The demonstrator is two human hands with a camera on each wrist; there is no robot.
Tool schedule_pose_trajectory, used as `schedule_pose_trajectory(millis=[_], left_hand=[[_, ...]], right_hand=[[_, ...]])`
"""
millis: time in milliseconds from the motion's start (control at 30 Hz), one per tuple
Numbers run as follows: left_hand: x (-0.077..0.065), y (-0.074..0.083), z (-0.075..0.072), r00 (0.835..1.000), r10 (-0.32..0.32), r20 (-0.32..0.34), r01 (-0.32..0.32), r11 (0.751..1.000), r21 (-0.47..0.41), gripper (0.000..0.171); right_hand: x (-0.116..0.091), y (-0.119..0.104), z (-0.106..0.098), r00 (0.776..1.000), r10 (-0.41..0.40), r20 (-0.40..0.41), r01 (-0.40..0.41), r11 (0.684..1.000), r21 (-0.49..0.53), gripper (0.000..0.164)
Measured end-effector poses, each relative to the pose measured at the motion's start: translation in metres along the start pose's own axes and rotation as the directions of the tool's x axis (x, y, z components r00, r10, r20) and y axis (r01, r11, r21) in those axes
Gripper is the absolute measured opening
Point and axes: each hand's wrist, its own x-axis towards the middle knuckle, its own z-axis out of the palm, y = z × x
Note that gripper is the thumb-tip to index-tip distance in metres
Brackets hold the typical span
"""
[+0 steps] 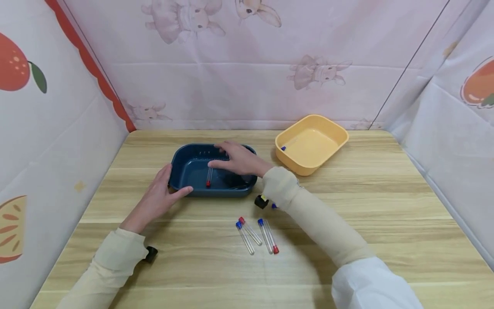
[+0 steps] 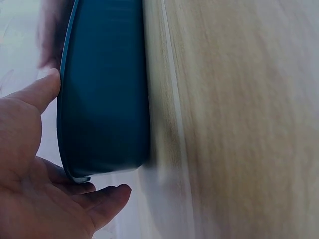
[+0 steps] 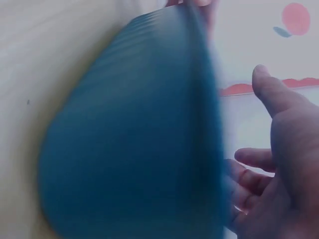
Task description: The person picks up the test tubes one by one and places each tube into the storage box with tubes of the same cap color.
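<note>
A: At the back?
B: Pale pink cloth (image 1: 239,90), rabbit prints (image 1: 320,74), one level crease.
A: Sides?
B: White cloth (image 1: 58,146) left and right, fruit prints (image 1: 13,66); red scalloped border (image 1: 90,66) at left rear.
A: Furniture?
B: Light wood table (image 1: 386,214), grain running crosswise. Lighting soft.

A dark blue box (image 1: 212,192) sits with its hollow side up. The left hand (image 1: 157,198) holds its nine o'clock end; the right hand (image 1: 242,159) is over its two o'clock corner. Inside, a thin see-through tube (image 1: 209,174) has its red cap toward six. Toward five o'clock from the box lie four more tubes (image 1: 245,238): two blue caps and one red cap point about eleven, one red cap five.
</note>
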Motion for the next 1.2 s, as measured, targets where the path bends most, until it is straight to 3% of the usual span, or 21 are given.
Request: schedule_pose_trajectory(millis=[200,567,967,1200], left_hand=[[0.000,-0.001,0.001,1.000,-0.009,0.003,0.009,1.000,-0.006,0.112],[0.001,-0.001,0.000,1.000,0.009,0.001,-0.009,1.000,-0.018,0.112],[0.003,-0.004,0.001,1.000,0.023,-0.001,-0.023,1.000,-0.013,0.112],[0.001,-0.005,0.001,1.000,0.009,0.010,-0.009,1.000,-0.023,0.113]], right_hand=[[-0.024,-0.002,-0.023,0.997,-0.058,-0.054,0.062,0.996,0.070,0.075],[-0.073,-0.004,-0.052,0.994,-0.065,-0.089,0.071,0.995,0.071,0.078],[-0.126,0.003,-0.059,0.983,-0.125,-0.132,0.125,0.992,-0.007,0.080],[-0.155,0.005,-0.057,0.989,-0.095,-0.111,0.093,0.995,-0.023,0.082]])
